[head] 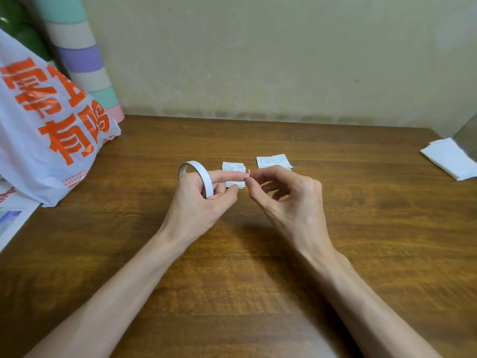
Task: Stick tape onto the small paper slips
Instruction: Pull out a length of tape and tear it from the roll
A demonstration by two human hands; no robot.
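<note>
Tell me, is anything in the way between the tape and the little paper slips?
Nothing visible is. The left hand holds the tape roll, the right hand pinches its loose end, and the nearer stack of slips lies just behind the hands. The other stack sits further right.

Table (258, 267): mid-brown wood, darker grain streaks running left to right.
Tape roll (199, 174), centre: white outer face, pale grey inner face.
Tape end (248, 173), right of roll: white.
Paper slips (232, 167), just far of roll: white, fine rows of red and grey print.
Second slip pile (273, 162), further right: same white, same print.
Plastic bag (51, 130), left: white, large orange characters, small orange print near bottom.
Striped roll (82, 60), far left: mint green, beige, purple, pink bands.
Wall (258, 47), far: pale beige-green, faint scroll pattern.
Folded paper (449, 158), far right: plain white.
</note>
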